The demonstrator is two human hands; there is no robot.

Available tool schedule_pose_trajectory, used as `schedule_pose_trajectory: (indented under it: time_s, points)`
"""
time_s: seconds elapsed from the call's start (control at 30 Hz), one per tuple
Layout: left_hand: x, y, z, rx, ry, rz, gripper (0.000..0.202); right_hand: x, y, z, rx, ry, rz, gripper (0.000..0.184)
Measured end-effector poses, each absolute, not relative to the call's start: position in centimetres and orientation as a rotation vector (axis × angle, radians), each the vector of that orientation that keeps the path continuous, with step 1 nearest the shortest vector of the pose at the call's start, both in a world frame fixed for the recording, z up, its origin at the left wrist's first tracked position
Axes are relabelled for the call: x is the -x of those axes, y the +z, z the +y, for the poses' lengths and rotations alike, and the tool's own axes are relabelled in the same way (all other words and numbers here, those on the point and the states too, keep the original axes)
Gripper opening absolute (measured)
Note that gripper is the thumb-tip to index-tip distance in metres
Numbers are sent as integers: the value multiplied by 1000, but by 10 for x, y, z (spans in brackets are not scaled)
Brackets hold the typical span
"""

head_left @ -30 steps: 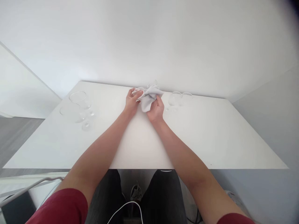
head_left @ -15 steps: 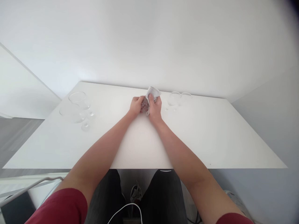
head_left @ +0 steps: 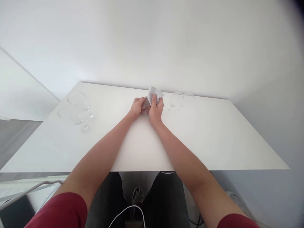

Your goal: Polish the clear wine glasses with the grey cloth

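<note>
Over the middle of the white table, toward its back edge, my left hand (head_left: pixel 137 107) is closed around one side of a clear glass (head_left: pixel 145 107). My right hand (head_left: pixel 156 109) grips a white cloth (head_left: pixel 154 93), thumb on top, and presses it against the glass from the other side. A corner of the cloth sticks up beyond my fingers. Much of the glass is hidden by my hands and the cloth, so its full shape does not show.
Two clear stemmed glasses (head_left: pixel 71 114) stand at the left of the white table (head_left: pixel 201 136). Two more clear glasses (head_left: pixel 177 99) stand just right of my right hand, near the back edge by the wall (head_left: pixel 147 44). A white cable (head_left: pixel 133 207) hangs below the front edge.
The cloth and my right hand have shifted slightly against the glass. Both hands still hold on. The whole view has moved a little.
</note>
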State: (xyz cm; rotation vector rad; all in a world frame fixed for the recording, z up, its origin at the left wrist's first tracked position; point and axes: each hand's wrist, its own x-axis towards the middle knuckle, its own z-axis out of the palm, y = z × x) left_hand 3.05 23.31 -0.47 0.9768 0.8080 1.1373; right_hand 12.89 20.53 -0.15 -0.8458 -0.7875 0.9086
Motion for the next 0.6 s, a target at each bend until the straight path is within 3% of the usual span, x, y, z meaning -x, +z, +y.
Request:
schedule_pose_trajectory:
  time_s: [0.3,0.6]
  points:
    - [-24,-2,244,-957,1064,794,39,-143,3,216,541,1491,-606,56]
    - [-23,0,245,-887,962,800,46,-147,22,200,624,1315,-741,46]
